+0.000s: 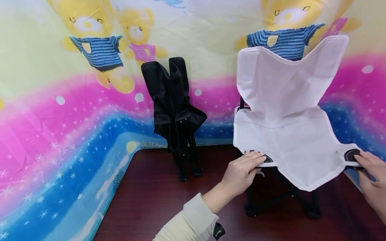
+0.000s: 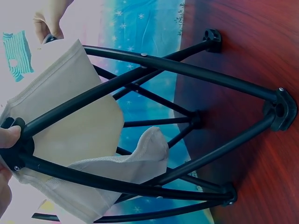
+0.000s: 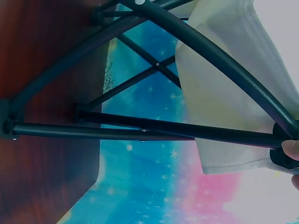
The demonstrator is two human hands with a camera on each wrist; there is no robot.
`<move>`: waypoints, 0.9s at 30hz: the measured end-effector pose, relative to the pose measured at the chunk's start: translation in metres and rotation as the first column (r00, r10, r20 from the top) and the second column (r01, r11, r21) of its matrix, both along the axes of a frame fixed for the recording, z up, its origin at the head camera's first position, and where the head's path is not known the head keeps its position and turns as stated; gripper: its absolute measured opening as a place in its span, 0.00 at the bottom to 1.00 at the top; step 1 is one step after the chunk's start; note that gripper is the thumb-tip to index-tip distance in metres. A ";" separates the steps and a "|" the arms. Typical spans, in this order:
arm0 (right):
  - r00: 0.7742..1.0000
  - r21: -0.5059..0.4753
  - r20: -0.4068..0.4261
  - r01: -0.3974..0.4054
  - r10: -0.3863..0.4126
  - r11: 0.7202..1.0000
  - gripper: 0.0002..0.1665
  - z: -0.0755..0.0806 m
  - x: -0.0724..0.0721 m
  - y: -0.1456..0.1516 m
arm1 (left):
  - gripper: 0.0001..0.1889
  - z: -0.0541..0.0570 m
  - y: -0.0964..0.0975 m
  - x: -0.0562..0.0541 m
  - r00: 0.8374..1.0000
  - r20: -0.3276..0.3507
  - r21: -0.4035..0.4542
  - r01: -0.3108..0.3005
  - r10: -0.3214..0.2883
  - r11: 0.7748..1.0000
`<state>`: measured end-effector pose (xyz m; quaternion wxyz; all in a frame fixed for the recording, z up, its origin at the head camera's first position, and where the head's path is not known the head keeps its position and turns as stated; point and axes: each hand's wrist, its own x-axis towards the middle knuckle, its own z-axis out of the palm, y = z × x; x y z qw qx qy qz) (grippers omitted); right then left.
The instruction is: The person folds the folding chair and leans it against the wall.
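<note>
A white fabric folding chair (image 1: 289,134) stands unfolded on the right of the head view, its backrest away from me. My left hand (image 1: 242,169) grips the seat's front left corner, fingers on top and thumb beneath. At the front right corner my right hand (image 1: 374,177) holds the other side the same way. Crossed black legs (image 2: 201,74) show under the seat in the left wrist view, their feet on the tabletop. The right wrist view shows black tubes (image 3: 210,133) meeting at a corner joint, with only the fingertips (image 3: 290,148) of that hand visible.
A folded black chair (image 1: 173,110) stands upright to the left, its feet on the dark red wooden table (image 1: 144,207). Behind and along the left side hangs a colourful cloth (image 1: 99,100) printed with bears. The table's left edge runs beside the cloth.
</note>
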<state>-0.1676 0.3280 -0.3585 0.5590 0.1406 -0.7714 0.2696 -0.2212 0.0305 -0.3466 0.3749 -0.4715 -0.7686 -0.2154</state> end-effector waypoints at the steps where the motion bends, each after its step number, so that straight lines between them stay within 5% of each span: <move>1: 1.000 0.006 0.003 0.004 -0.004 1.000 0.32 0.000 0.000 0.000 | 0.17 0.000 0.000 0.000 1.000 -0.002 0.000 -0.001 0.001 1.000; 19: 0.997 0.078 0.057 0.050 -0.055 0.996 0.40 0.016 0.003 -0.016 | 0.17 0.010 0.003 -0.001 1.000 0.018 0.044 0.004 -0.005 0.999; 27: 0.998 0.037 -0.048 -0.043 0.045 0.998 0.35 0.019 0.001 -0.024 | 0.17 0.011 0.005 -0.002 1.000 0.021 0.050 0.006 -0.007 0.999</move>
